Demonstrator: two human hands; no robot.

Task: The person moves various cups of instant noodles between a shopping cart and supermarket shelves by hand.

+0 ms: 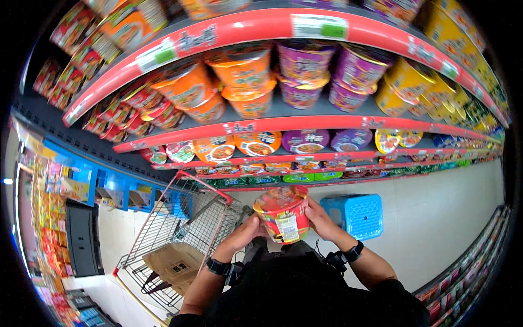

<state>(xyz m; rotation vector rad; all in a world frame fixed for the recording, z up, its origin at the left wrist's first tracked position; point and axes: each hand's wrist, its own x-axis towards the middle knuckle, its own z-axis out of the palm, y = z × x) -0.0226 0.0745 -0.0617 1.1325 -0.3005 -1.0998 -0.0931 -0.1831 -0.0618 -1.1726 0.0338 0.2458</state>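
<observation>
A large red instant noodle cup [282, 214] is held up in front of my body, its lid tilted partly into view and a pale label with print facing me. My left hand [250, 229] grips its left side. On the opposite side, my right hand [320, 218] presses against the wall of the cup. The fingertips of both hands are partly hidden behind it. Beyond the cup rise supermarket shelves with stacked orange noodle cups [241, 77], purple noodle cups [306, 61] and yellow noodle cups [408, 83].
To my left stands a wire shopping cart [143, 237] with a brown bag [175, 263] in it. A blue plastic step stool [363, 216] sits on the floor at the right. Red-edged shelf rails [286, 122] curve across the front. Another goods rack [461, 274] lines the lower right.
</observation>
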